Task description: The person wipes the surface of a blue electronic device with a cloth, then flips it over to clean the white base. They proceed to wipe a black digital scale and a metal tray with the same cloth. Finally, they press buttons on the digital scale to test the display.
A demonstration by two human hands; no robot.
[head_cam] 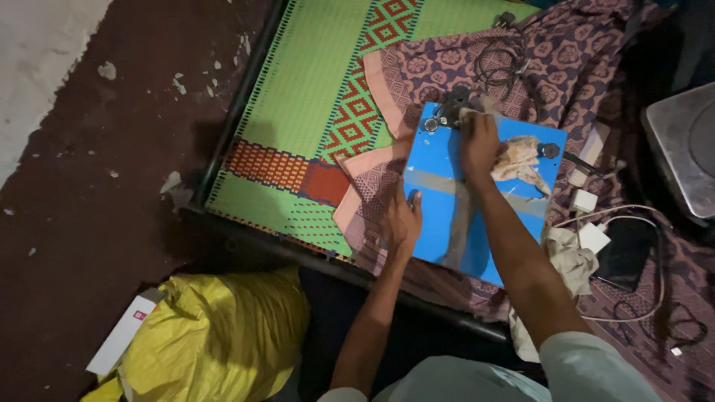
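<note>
Dim light covered a dark floor and a cot strung with a green and red woven mat. I saw one bright blue flat panel lying on a purple patterned cloth, crossed by one grey strip of tape. My left hand lay flat with fingers spread, pressing the panel's near edge. My right hand was closed over a pale rag pushed against the panel's far end, a dark metal fitting just beyond the fingertips. Right of those fingers lay two white chargers, their cables and one dark phone. One yellow sack sat well behind my left wrist.
</note>
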